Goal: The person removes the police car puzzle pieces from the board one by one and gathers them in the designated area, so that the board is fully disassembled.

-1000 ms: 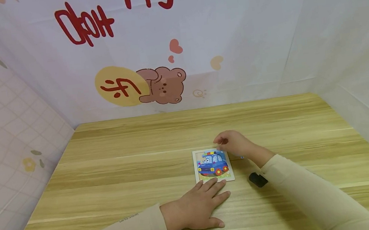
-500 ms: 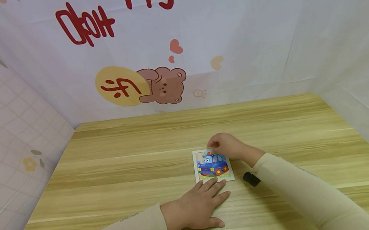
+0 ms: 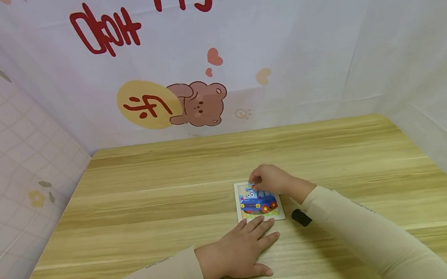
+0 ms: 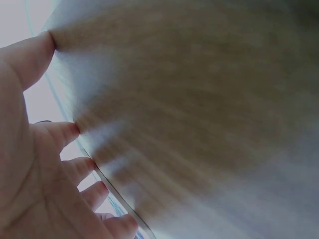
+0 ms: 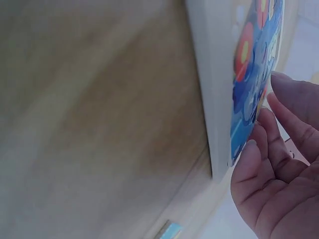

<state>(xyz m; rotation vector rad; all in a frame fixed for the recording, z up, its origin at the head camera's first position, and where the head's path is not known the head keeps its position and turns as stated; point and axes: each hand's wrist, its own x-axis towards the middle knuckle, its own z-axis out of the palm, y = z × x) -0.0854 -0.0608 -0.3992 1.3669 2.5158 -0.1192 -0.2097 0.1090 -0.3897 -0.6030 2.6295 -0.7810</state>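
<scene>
A small square jigsaw puzzle [image 3: 256, 205] with a blue cartoon car lies in a white frame [image 3: 238, 211] on the table. My left hand [image 3: 246, 249] rests palm down with spread fingers, the fingertips touching the frame's near edge. Over the puzzle's far right corner bends my right hand [image 3: 273, 180], its fingers curled. Its thumb and forefinger meet at a puzzle piece near the top of the picture, which the fingers mostly cover. In the right wrist view the puzzle [image 5: 249, 84] shows edge-on beside the right hand [image 5: 279, 159].
A loose light-blue piece [image 5: 171, 230] lies on the table beyond the frame in the right wrist view. The wooden table [image 3: 150, 189] runs back to a white cloth wall [image 3: 301, 57] printed with a bear. A black wrist device [image 3: 301, 217] hangs under the right sleeve.
My right hand has moved left and slightly nearer along the puzzle's top, now covering the car's roof lights. The left hand has stayed put on the frame's edge.
</scene>
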